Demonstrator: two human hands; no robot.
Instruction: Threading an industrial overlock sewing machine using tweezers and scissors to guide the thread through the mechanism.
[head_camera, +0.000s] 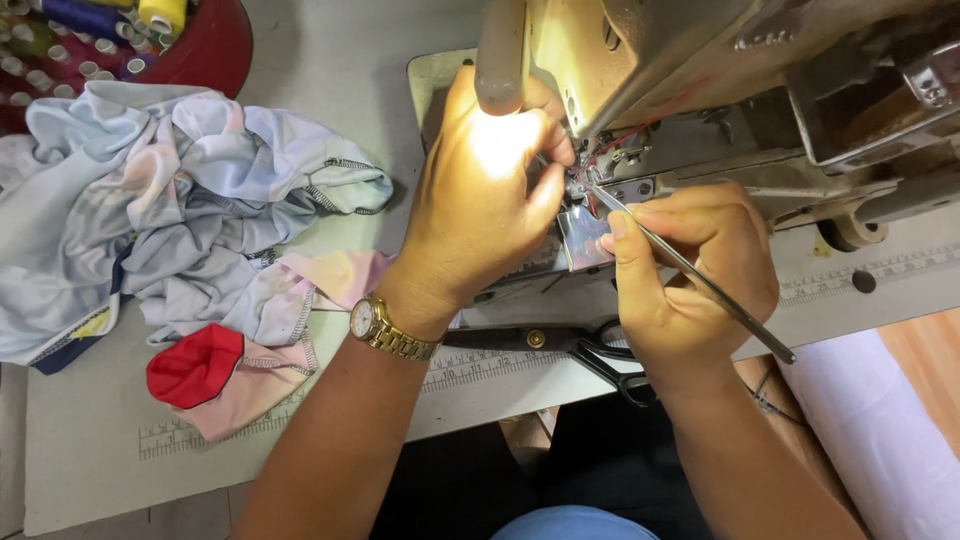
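Tweezers pinched in the right hand poke at the sewing machine needle area while the left hand fingers pinch something tiny there, so I reckon one slip could snap the red thread.

We have a single head-worn view, looking steeply down and close onto the sewing machine and table. Our own forearms enter from the bottom edge.
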